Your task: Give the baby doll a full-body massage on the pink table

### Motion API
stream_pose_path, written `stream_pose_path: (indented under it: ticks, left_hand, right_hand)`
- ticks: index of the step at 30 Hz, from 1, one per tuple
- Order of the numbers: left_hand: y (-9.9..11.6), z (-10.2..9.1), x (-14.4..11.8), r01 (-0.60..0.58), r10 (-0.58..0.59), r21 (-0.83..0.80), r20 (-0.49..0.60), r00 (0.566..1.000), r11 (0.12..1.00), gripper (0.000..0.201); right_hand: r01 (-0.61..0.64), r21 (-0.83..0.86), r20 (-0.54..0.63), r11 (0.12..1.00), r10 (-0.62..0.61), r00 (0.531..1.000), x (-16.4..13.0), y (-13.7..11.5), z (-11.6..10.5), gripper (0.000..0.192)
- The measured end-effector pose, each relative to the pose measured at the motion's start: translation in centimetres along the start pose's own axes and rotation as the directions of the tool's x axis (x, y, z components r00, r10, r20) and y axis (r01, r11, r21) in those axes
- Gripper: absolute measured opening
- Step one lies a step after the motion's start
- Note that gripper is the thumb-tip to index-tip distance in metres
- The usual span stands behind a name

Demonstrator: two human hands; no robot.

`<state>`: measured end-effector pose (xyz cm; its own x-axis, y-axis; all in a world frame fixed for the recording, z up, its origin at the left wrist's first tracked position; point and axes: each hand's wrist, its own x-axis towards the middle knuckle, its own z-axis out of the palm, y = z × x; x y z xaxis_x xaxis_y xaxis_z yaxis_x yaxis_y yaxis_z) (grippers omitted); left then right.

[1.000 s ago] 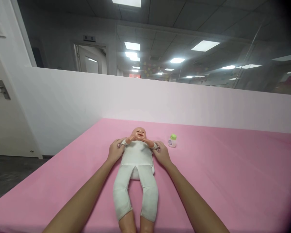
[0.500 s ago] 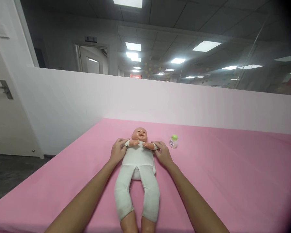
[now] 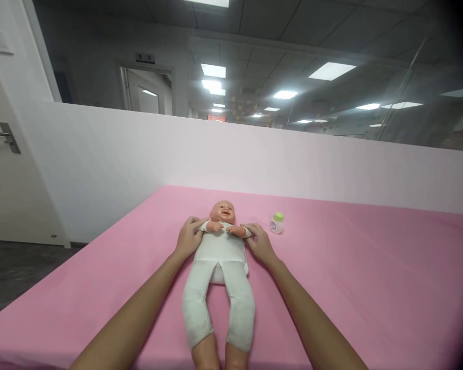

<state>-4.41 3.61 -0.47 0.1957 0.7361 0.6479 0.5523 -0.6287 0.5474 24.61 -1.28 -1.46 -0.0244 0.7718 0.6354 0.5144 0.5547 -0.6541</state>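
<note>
Baby doll (image 3: 220, 252) lies face-up mid pink table (image 3: 370, 288), in white suit. Left hand (image 3: 188, 237) & right hand (image 3: 259, 242) grip its upper arms (fingers curled round sleeves). Small green-capped bottle (image 3: 277, 223) stands near right hand, not touching.

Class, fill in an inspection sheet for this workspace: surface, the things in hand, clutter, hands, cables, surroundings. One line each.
Surface: pink sheet, smooth, covering the whole bed.
Things in hand: baby doll in a white suit, on its back, arms folded on its chest.
Clutter: small bottle with green cap, upright, beside the doll's head, apart from it.
Hands: left hand and right hand rest against the doll's upper arms, one on each side.
Cables: nothing seen.
Surroundings: white partition behind, door with handle at left, ceiling lights above.
</note>
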Motion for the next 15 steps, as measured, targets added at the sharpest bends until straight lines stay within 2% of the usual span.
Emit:
stream_pose_path:
  ticks: [2,5,8,10,12,15]
  left_hand:
    - [0.2,-0.1,0.0,0.023,-0.023,-0.002,-0.020,1.000,1.000,0.048]
    - [0.6,-0.4,0.0,0.067,-0.072,-0.053,-0.092,0.993,0.996,0.040]
    - [0.9,-0.8,0.1,0.145,-0.167,-0.126,-0.188,0.968,0.981,0.024]
    - [0.8,-0.9,0.1,0.176,-0.205,-0.145,-0.219,0.954,0.974,0.022]
    - [0.6,-0.8,0.1,0.151,-0.175,-0.130,-0.204,0.963,0.980,0.023]
    - [0.2,-0.4,0.1,0.060,-0.067,-0.079,-0.095,0.993,0.995,0.035]
  right_hand:
    - [-0.024,0.022,0.009,0.999,0.023,1.000,0.0,0.2,0.1,0.030]
    - [-0.151,0.167,-0.059,0.974,0.163,0.985,0.2,0.8,0.0,0.026]
    - [-0.243,0.355,-0.178,0.903,0.320,0.931,0.6,1.6,-0.3,0.033]
    - [-0.256,0.403,-0.237,0.879,0.370,0.898,0.7,1.8,-0.5,0.037]
    - [-0.242,0.336,-0.229,0.910,0.328,0.916,0.6,1.7,-0.5,0.033]
    - [-0.096,0.129,-0.111,0.987,0.110,0.988,0.2,1.1,-0.2,0.026]
